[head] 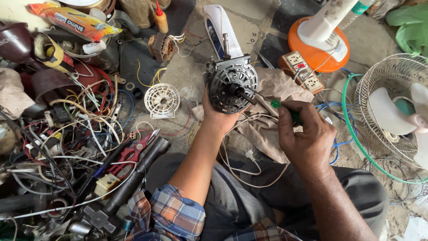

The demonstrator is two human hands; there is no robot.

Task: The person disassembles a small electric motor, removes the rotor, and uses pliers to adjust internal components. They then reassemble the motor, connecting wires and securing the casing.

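Gripping ribbed round metal fan motor (232,85), left hand (216,117); right hand (305,134), green screwdriver (285,110)

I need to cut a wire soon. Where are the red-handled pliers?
In the head view, the red-handled pliers lie on the floor at the left, among the tangled wires, beside the left forearm and below the small white grille.

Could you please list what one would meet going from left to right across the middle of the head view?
Tangle of coloured wires → red-handled pliers → round white plastic grille cap → black round fan motor held by the left hand → right hand gripping a green-handled screwdriver → white wire fan guard.
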